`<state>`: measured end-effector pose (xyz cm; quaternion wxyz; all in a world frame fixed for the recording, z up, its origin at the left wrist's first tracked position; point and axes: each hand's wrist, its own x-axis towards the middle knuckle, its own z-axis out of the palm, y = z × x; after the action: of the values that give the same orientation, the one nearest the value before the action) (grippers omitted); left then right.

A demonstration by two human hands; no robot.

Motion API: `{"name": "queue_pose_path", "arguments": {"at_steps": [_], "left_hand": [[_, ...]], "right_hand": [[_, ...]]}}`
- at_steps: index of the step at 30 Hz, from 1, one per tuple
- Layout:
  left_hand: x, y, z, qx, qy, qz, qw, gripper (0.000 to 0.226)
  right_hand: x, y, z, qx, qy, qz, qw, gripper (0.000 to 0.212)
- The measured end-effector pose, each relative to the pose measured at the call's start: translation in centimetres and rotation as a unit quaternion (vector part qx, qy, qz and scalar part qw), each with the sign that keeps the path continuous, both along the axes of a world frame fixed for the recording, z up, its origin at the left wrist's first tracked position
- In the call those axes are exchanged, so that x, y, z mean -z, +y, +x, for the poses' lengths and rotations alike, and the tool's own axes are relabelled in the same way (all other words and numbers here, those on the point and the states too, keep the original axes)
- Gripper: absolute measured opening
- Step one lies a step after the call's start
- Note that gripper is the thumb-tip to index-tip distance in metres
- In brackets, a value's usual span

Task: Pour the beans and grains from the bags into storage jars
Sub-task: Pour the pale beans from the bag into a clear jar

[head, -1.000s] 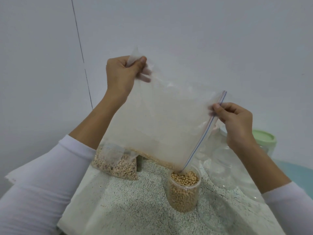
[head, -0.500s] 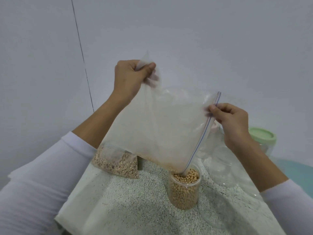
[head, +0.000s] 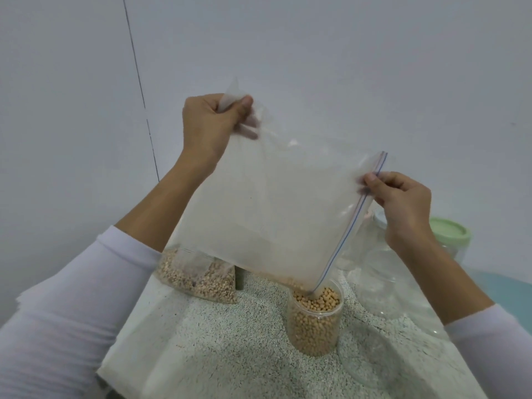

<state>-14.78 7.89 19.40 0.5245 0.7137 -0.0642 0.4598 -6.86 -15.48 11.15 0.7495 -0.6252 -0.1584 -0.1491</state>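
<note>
Left hand (head: 208,125) pinching limp zip bag (head: 267,208) corner above soybean jar (head: 315,322); right hand (head: 403,203) pinching zipper edge. Slippery film, nearly empty, light.

The big bag (head: 259,214) is thin, see-through plastic, a bit cloudy and crinkly. The jar (head: 315,323) is clear, smooth plastic and holds dull, round tan beans (head: 319,300), and the other jars (head: 380,286) beside it look shiny and clear, one with a smooth, pale green plastic lid (head: 449,231). The table cover (head: 216,341) looks like rough, speckled cloth, and the sleeves (head: 86,298) are soft white cloth.
</note>
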Motion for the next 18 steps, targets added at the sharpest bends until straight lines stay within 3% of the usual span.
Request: {"name": "queue_pose_path", "arguments": {"at_steps": [18], "left_hand": [[-0.08,0.5,-0.16,0.014,-0.004,-0.012,1.0,0.022]], "right_hand": [[-0.02,0.16,-0.31,0.001,-0.006,0.002,1.0,0.014]]}}
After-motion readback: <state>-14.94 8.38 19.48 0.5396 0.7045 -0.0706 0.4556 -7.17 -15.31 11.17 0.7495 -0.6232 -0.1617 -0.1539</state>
